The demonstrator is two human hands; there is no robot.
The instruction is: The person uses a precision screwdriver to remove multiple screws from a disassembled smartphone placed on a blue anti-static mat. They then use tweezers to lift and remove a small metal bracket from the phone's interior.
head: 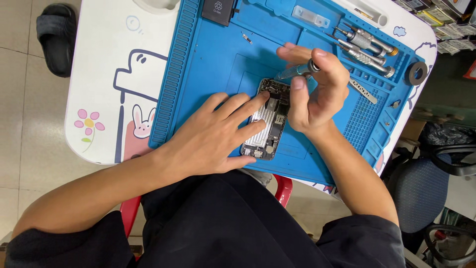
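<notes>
A single head-worn camera is providing the only view. It is looking steeply down from above the seated person's lap, close enough that both forearms are entering from the bottom edge and the work mat (208, 59) is filling most of the upper frame. The mat is sitting rotated against the frame, its long edges running from upper left to lower right, and its far edge is being cut off by the top of the frame. The small white table (106, 44) carrying it is showing its near-left rounded corner at left centre. Tiled floor (25, 124) is appearing along the left margin, and a chair (421, 193) is showing at lower right. No second view is sharing the scene.
</notes>
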